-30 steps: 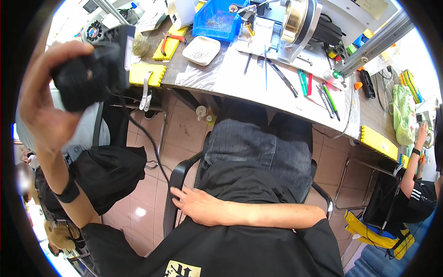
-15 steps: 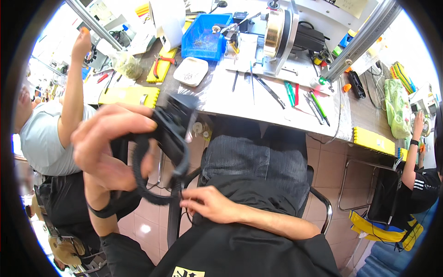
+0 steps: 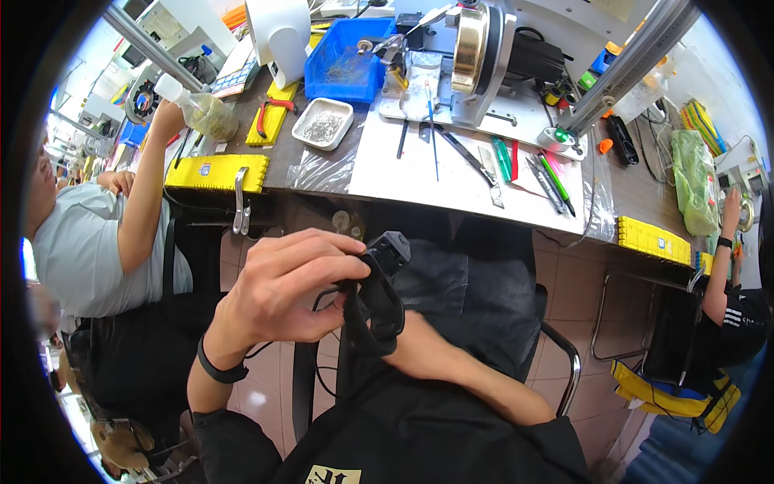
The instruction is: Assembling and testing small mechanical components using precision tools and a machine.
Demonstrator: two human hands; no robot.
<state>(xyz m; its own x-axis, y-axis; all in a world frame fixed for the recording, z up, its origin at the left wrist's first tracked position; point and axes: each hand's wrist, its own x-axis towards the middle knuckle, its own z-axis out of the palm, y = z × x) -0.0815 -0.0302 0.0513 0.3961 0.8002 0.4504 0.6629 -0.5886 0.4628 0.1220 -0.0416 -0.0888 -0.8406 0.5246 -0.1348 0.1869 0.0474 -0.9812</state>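
My left hand (image 3: 278,282) pinches a black strap loop (image 3: 373,319) between thumb and fingers, above my lap. A small black box-shaped device (image 3: 392,252) sits at the top of the loop. My right hand (image 3: 415,347) is up against the loop's lower right side, its fingers hidden behind the strap and blurred. Whether they pass through the loop I cannot tell. A thin black cable (image 3: 324,379) hangs below my left hand. Around my left wrist is a black band (image 3: 218,367).
Ahead stands a workbench with a white sheet (image 3: 379,173), pens (image 3: 556,177), a blue bin (image 3: 343,68), a white dish (image 3: 323,123) of small metal pieces and a machine with a brass-coloured wheel (image 3: 470,50). A person (image 3: 105,234) sits left; another person's arm (image 3: 720,266) shows right.
My left hand has brought the strap and device right and down, closer to my body. My right hand has moved right, and its fingers have gone behind the strap.
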